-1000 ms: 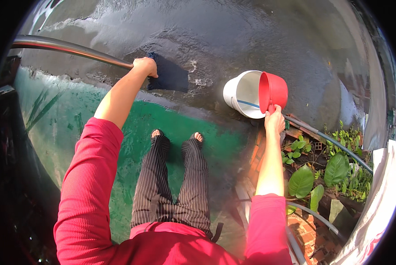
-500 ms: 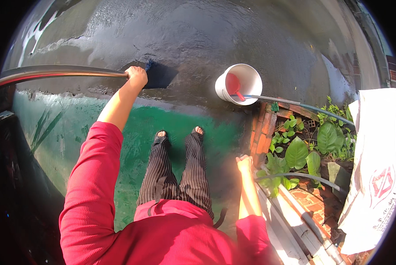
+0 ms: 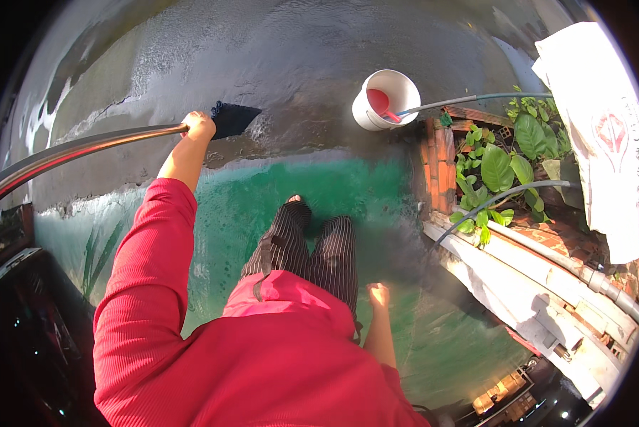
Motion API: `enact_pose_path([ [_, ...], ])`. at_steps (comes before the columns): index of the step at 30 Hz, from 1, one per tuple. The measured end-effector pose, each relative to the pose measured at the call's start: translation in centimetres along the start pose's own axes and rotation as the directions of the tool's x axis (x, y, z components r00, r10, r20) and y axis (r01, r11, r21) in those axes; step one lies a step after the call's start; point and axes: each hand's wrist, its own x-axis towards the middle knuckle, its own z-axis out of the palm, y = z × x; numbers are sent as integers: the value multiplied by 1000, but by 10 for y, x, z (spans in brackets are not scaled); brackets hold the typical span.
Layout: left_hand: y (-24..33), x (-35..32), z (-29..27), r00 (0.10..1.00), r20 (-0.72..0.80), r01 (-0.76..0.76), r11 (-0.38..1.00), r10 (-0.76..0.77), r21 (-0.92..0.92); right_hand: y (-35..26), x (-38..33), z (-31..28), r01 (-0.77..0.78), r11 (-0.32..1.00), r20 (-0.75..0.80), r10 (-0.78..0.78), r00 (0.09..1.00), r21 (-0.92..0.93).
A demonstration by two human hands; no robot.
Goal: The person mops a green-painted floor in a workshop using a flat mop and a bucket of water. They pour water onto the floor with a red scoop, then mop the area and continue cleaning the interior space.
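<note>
My left hand (image 3: 200,126) is closed around the long, shiny handle (image 3: 91,146) of a broom, which curves off to the left of the view. Beyond that hand, dark blue bristles (image 3: 223,110) show against the wet grey pavement, with a dark patch beside them. My right hand (image 3: 378,294) hangs low beside my leg, its fingers curled, and nothing shows in it. A white bucket (image 3: 365,114) stands ahead on the right. Inside it lies a red dipper (image 3: 378,101), and a grey-blue hose (image 3: 476,97) runs over its rim.
Wet green-painted floor (image 3: 262,186) lies under my feet. To the right, a brick border (image 3: 440,164) holds leafy plants (image 3: 497,167). A white sack (image 3: 597,142) hangs over it. A second hose (image 3: 519,189), pipes and a pale ledge (image 3: 519,277) run below. A dark shiny object (image 3: 34,320) sits at left.
The view has turned and moved along, so the bucket and plants sit higher. One foot has stepped ahead. My left hand still holds the broom; my right hand has swung back, away from the plants.
</note>
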Motion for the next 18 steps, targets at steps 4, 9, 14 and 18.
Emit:
enact_pose_path([
  [4, -30, -24, 19, 991, -10, -130, 989, 130, 66, -46, -25, -10, 182, 964, -143, -156, 977, 195],
  [9, -45, -46, 41, 981, -74, -171, 978, 181, 121, -49, -55, -39, 177, 909, -219, -98, 971, 378],
  [14, -66, -104, 65, 972, -184, -146, 989, 149, 34, 68, -77, 0, 342, 862, -426, -168, 889, 373],
  [18, -78, -81, 117, 950, -299, -121, 989, 90, -86, 157, -153, 49, -177, 843, -113, 269, 956, 508],
])
